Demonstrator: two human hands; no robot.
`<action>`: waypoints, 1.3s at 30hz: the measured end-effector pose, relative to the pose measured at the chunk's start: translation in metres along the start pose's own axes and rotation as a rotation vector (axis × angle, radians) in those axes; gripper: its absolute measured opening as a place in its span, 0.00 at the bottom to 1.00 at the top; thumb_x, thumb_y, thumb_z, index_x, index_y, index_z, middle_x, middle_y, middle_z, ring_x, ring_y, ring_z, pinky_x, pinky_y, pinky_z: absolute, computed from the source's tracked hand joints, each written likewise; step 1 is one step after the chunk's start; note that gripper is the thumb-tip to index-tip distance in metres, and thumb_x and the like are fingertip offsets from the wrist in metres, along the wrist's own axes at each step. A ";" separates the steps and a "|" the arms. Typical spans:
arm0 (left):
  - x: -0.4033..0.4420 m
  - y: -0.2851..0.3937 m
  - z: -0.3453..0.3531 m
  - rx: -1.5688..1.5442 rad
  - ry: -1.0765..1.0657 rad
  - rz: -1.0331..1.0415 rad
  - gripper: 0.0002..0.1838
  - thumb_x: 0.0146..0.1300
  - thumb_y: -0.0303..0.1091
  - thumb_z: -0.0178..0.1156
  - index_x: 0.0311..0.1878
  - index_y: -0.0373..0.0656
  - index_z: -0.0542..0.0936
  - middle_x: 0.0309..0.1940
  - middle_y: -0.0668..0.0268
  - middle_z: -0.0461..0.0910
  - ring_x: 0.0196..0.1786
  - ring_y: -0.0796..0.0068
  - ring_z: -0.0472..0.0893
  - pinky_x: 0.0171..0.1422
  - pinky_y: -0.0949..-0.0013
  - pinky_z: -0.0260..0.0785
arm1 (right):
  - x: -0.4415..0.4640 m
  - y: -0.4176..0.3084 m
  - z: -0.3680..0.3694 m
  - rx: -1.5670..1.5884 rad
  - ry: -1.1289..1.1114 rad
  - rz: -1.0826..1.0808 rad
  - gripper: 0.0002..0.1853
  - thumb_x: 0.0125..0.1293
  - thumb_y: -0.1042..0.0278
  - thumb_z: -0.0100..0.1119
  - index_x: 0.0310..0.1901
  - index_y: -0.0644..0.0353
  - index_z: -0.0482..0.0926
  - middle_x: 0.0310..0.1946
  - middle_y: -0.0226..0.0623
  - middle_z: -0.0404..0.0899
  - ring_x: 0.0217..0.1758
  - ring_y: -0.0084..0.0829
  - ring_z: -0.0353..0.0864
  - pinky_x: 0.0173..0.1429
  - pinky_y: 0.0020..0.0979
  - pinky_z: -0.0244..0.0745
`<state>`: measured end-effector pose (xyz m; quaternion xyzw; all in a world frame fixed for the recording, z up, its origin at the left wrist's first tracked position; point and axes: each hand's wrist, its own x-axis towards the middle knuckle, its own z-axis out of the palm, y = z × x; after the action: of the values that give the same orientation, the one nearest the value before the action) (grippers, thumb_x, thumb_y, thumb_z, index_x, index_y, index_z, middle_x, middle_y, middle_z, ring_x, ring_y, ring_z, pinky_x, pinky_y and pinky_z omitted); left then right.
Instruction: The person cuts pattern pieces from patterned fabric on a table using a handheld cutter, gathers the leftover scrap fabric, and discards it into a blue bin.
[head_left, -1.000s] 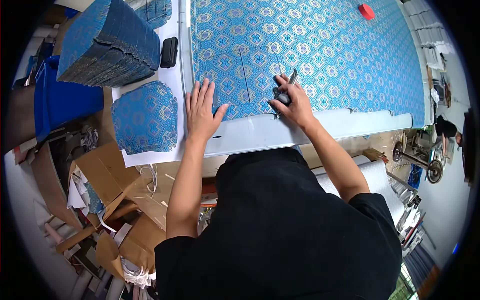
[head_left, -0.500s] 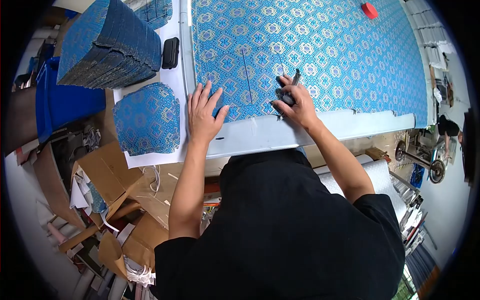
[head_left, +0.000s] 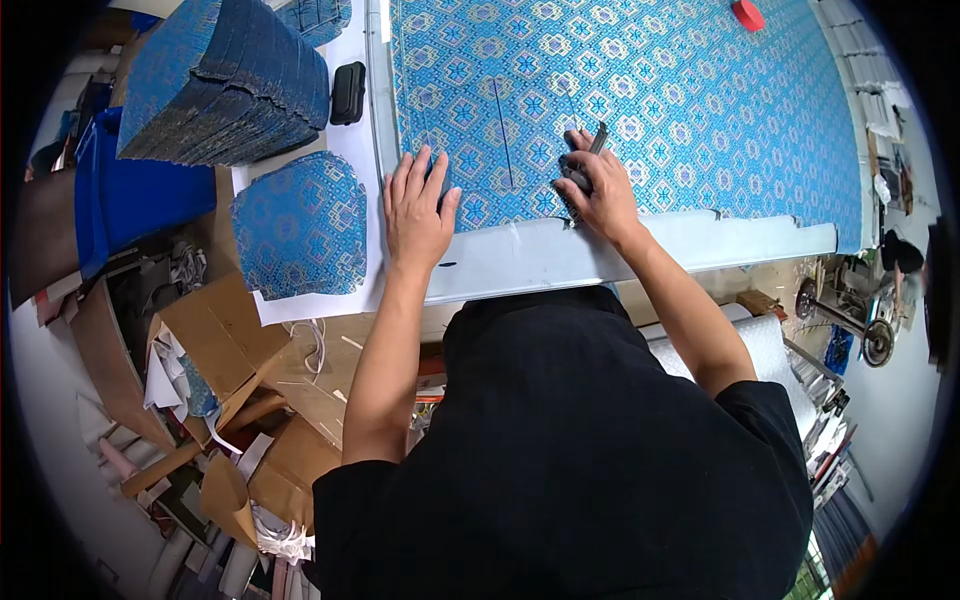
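Note:
Blue patterned fabric lies over the table, with a thin dark line running across it between my hands. My left hand rests flat near the fabric's left edge, fingers stretched out and thumb apart. To the right, my right hand is closed around a dark hand tool whose narrow grey end sticks out above the fingers. That hand is low over the fabric near its front edge; its palm hides most of the tool, so I cannot tell its exact kind.
A tall stack of blue fabric pieces stands at the left, behind a rounded cut piece on white paper. Beside them lies a black case. A red round object sits far right. Cardboard boxes and a blue bin are below left.
The whole view has shifted slightly, so the table appears higher and a little to the right. Both hands keep nearly the same places on the fabric; the left fingers are slightly closer together.

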<state>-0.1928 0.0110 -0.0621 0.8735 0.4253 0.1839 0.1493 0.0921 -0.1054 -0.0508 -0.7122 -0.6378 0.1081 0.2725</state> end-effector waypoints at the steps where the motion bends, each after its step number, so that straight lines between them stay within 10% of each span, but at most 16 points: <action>1: 0.001 0.000 0.001 0.012 0.007 -0.004 0.27 0.72 0.47 0.60 0.72 0.51 0.77 0.76 0.63 0.69 0.78 0.54 0.64 0.83 0.45 0.50 | -0.001 0.000 0.000 -0.004 0.004 0.002 0.20 0.64 0.60 0.73 0.52 0.58 0.79 0.72 0.40 0.75 0.77 0.47 0.69 0.76 0.46 0.65; 39: 0.002 -0.003 0.000 -0.040 0.024 0.021 0.26 0.71 0.47 0.61 0.69 0.51 0.79 0.76 0.64 0.71 0.78 0.53 0.65 0.82 0.45 0.50 | -0.003 0.007 0.003 -0.033 -0.006 0.034 0.29 0.65 0.51 0.72 0.60 0.59 0.75 0.76 0.48 0.68 0.81 0.51 0.61 0.81 0.51 0.55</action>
<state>-0.1938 0.0144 -0.0634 0.8724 0.4143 0.2045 0.1598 0.0959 -0.1080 -0.0576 -0.7269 -0.6283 0.1040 0.2569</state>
